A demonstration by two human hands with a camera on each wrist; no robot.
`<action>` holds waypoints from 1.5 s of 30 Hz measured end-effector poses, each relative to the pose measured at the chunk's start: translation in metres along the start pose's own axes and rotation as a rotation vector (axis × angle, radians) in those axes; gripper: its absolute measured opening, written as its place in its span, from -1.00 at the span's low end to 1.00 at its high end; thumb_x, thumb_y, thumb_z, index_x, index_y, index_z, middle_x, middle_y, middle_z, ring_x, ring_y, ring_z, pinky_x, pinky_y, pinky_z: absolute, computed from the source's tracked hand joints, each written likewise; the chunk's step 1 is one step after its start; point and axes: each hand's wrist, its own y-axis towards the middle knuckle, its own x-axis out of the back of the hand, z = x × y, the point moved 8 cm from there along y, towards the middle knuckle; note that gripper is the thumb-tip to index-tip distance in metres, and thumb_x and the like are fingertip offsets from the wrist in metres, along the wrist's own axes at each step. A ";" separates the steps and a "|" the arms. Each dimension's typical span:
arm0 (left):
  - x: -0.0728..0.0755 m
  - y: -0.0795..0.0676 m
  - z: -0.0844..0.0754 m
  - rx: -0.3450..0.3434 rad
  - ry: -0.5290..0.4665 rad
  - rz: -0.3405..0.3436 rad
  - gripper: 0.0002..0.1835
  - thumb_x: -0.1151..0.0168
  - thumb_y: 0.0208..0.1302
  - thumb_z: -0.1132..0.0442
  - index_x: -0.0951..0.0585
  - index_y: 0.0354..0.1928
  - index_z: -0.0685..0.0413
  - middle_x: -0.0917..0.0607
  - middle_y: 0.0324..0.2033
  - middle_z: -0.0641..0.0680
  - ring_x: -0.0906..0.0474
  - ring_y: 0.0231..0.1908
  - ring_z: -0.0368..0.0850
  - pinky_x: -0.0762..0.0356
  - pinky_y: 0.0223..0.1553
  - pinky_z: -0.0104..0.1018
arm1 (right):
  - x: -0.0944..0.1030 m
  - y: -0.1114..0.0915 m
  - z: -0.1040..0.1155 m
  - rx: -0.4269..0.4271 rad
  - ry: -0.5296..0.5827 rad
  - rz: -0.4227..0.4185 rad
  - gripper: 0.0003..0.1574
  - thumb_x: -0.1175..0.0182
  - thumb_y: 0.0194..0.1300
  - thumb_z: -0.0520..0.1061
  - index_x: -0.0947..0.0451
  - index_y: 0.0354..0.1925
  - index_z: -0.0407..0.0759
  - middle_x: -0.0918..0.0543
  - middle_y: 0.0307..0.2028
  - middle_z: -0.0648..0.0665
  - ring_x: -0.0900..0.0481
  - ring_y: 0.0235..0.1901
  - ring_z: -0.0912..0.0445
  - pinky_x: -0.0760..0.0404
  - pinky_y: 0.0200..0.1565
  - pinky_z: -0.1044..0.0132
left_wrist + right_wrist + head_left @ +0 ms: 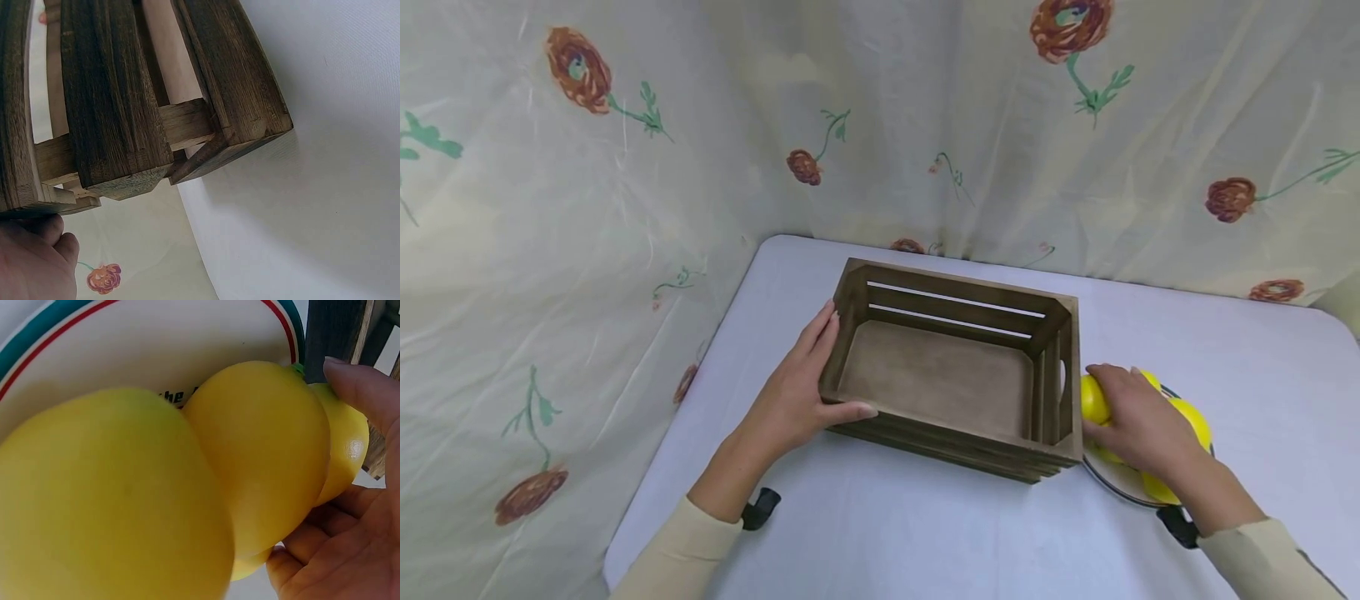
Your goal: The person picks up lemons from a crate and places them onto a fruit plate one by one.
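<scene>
A brown slatted wooden crate (955,429) stands upright on the table with nothing inside. My left hand (801,387) rests at its front left corner, fingers fairly straight along the left end and thumb on the front rim. The left wrist view shows the crate's slats (112,94) close up beside that hand (37,259). Right of the crate, my right hand (1142,417) holds a smooth yellow fruit (350,447), thumb on top and fingers curled beneath. Other yellow fruits (262,456) lie on a white plate (187,331) with green and red rim bands. My palm hides part of them in the head view.
A white cloth covers the table (887,517). Behind it and along the left hangs a pale curtain (887,100) with printed flowers. The plate lies against or very near the crate's right end; a gap cannot be told.
</scene>
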 end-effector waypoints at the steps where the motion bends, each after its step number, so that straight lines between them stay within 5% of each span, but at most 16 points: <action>1: 0.000 0.000 0.000 0.004 -0.001 0.002 0.37 -0.55 0.07 -0.33 0.07 0.70 0.04 0.23 0.67 -0.20 0.06 0.62 -0.05 -0.24 0.49 0.08 | 0.000 0.000 0.000 0.003 -0.002 0.000 0.00 -0.53 0.17 -0.01 -0.35 0.39 -0.43 -0.54 0.21 -0.47 -0.45 0.11 -0.32 -0.21 0.40 -0.38; 14: -0.001 0.004 0.002 0.009 0.004 0.015 0.37 -0.55 0.07 -0.33 0.09 0.70 0.01 0.24 0.66 -0.22 0.07 0.62 -0.04 -0.23 0.49 0.09 | -0.004 -0.001 -0.002 0.019 -0.049 0.016 0.02 -0.49 0.16 -0.07 -0.29 0.43 -0.47 -0.39 0.33 -0.53 -0.29 0.32 -0.42 -0.19 0.40 -0.37; 24: -0.001 0.005 0.003 0.017 0.013 0.019 0.37 -0.54 0.07 -0.35 0.08 0.70 0.04 0.23 0.67 -0.17 0.05 0.62 0.02 -0.24 0.48 0.13 | 0.017 -0.017 0.002 0.003 0.003 -0.070 0.03 -0.43 0.33 0.10 -0.24 0.46 -0.46 -0.34 0.39 -0.56 -0.16 0.42 -0.49 0.14 0.54 -0.30; 31: 0.000 0.003 0.010 0.022 0.027 0.022 0.37 -0.53 0.08 -0.35 0.09 0.70 0.04 0.25 0.67 -0.17 0.07 0.62 0.03 -0.21 0.49 0.14 | 0.036 -0.038 -0.006 -0.144 0.065 -0.096 0.05 -0.17 0.52 0.31 -0.10 0.56 -0.36 -0.11 0.51 -0.59 -0.15 0.39 -0.58 -0.24 0.19 -0.63; 37: 0.006 0.001 0.016 0.022 0.029 0.014 0.39 -0.52 0.06 -0.38 0.12 0.71 -0.02 0.23 0.67 -0.15 0.07 0.62 0.04 -0.20 0.49 0.16 | 0.057 -0.059 -0.003 -0.149 0.103 -0.208 -0.09 -0.03 0.63 0.20 -0.04 0.63 -0.27 -0.04 0.58 -0.48 -0.09 0.45 -0.53 -0.13 0.28 -0.61; 45: 0.022 -0.009 0.023 -0.001 -0.072 0.006 0.17 -0.02 0.34 -0.57 0.23 0.71 -0.15 0.14 0.68 -0.06 0.10 0.62 0.07 -0.08 0.51 0.28 | 0.075 -0.080 -0.002 -0.141 0.059 -0.319 -0.19 0.02 0.67 0.11 -0.07 0.63 -0.24 -0.09 0.58 -0.45 -0.09 0.48 -0.49 -0.02 0.40 -0.50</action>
